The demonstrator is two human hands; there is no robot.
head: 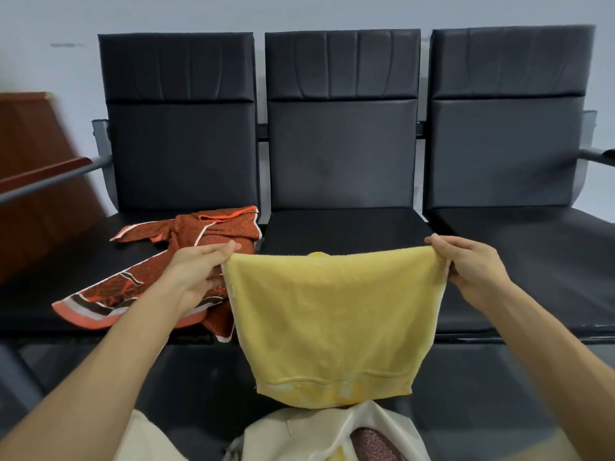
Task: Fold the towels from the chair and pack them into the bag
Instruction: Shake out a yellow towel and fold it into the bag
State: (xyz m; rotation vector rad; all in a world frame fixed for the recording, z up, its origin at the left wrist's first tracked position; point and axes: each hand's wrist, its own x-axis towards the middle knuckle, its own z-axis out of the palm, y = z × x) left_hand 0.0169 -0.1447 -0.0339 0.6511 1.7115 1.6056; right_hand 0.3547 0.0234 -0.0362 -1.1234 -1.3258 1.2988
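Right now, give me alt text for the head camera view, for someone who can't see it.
The left hand and right hand hold a yellow towel stretched by its top corners above an open cream bag. A crumpled orange patterned towel lies on the left seat of a black three-seat bench.

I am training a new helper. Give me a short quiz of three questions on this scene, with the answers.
1. True or false: the left hand and right hand each hold a top corner of the yellow towel.
2. Where does the orange towel lie? A) left seat B) middle seat C) right seat
3. Fill in: the bag is ___ the hanging yellow towel.
Key: 1 true; 2 A; 3 below.
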